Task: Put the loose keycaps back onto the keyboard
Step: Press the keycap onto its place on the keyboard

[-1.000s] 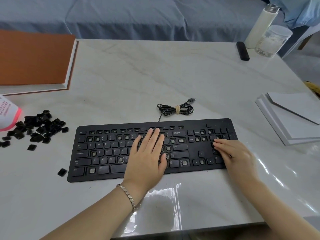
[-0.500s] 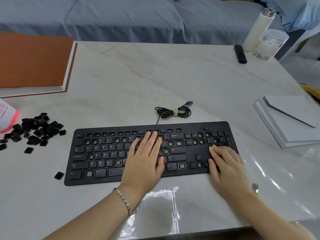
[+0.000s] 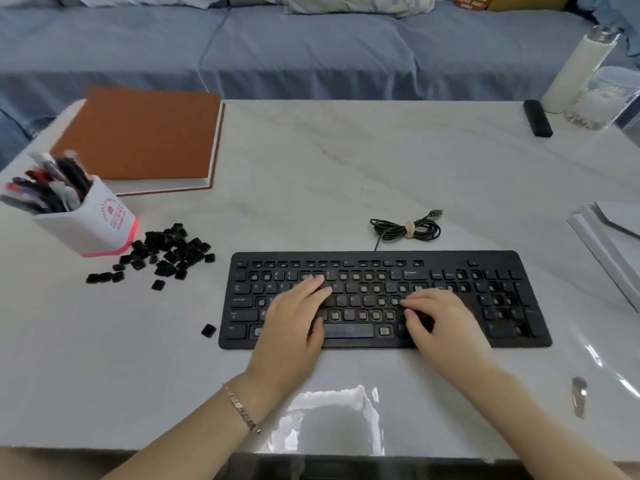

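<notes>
Keyboard point(image 3: 491, 260) near front edge of desk point(image 3: 346, 168), loose keycaps point(image 3: 169, 251) heaped toward left edge. Left hand point(image 3: 294, 323), right hand point(image 3: 440, 323) on keys, fingers relaxed, grasping nothing. Likely between caps; next: reach left, pinch one

Bare table point(image 3: 221, 296) between keyboard point(image 3: 502, 327) and keycap pile point(image 3: 173, 247); pen cup point(image 3: 93, 223) stands just left of it

The person's left hand point(image 3: 291, 327) and right hand point(image 3: 446, 327) are bare, and both forearms are uncovered as far as the lower edge of view, the left one reaching it at about 7 o'clock and the right at about 5 o'clock. The left wrist wears a thin bracelet point(image 3: 240, 407) of flat, oblong metal links, pale gold in tone.
</notes>
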`<state>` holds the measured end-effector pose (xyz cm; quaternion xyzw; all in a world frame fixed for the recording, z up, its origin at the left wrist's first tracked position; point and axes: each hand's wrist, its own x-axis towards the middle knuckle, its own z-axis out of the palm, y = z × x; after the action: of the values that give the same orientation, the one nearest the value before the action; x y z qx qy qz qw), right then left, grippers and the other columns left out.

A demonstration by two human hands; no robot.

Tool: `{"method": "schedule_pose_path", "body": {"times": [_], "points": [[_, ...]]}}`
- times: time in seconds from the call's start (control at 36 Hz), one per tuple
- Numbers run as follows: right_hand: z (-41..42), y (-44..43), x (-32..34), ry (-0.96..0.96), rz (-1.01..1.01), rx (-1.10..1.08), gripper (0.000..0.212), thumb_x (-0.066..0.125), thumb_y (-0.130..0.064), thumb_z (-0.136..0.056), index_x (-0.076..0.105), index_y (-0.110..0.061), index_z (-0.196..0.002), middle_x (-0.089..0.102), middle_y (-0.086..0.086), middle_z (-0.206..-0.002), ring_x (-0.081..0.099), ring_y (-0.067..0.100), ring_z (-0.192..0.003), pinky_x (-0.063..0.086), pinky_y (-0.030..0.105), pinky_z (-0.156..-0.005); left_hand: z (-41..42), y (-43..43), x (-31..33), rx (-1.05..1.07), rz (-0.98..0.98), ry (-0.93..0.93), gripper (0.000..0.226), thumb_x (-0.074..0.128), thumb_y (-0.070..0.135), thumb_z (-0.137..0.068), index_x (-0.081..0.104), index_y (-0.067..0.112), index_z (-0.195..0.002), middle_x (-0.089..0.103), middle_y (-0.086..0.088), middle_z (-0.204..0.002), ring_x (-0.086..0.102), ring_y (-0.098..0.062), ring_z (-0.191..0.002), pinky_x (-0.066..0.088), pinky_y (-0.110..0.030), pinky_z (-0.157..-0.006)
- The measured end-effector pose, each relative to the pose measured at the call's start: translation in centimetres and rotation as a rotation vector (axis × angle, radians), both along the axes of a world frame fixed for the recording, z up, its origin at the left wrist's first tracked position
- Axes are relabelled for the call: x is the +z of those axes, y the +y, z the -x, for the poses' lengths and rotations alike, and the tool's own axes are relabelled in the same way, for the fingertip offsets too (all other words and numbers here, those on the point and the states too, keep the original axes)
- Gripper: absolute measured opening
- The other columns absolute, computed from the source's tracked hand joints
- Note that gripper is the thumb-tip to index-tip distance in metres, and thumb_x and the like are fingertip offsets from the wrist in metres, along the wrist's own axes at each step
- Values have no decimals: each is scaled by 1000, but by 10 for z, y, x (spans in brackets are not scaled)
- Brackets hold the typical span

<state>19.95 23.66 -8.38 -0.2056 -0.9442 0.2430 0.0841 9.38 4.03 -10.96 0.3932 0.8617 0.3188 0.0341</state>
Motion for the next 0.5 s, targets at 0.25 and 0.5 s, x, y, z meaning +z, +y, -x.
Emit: {"method": "schedule_pose_path", "body": {"times": [0.25, 0.5], "points": [[52, -70, 10, 16, 174, 234, 23, 53, -15, -91, 69, -15, -107, 65, -4, -107, 50, 10, -107, 26, 7, -86, 31, -101, 5, 439, 29, -109, 40, 57, 2, -88, 55, 11, -127, 48, 2, -121, 33, -2, -106, 28, -21, -96], [68, -102, 14, -17, 211, 293, 23, 51, -16, -92, 68, -18, -107, 63, -7, -107, 48, 8, -107, 26, 7, -84, 45, -126, 1, 337, 102, -231, 12, 65, 12, -86, 71, 15, -97, 54, 16, -93, 54, -4, -88, 34, -2, -77]]}}
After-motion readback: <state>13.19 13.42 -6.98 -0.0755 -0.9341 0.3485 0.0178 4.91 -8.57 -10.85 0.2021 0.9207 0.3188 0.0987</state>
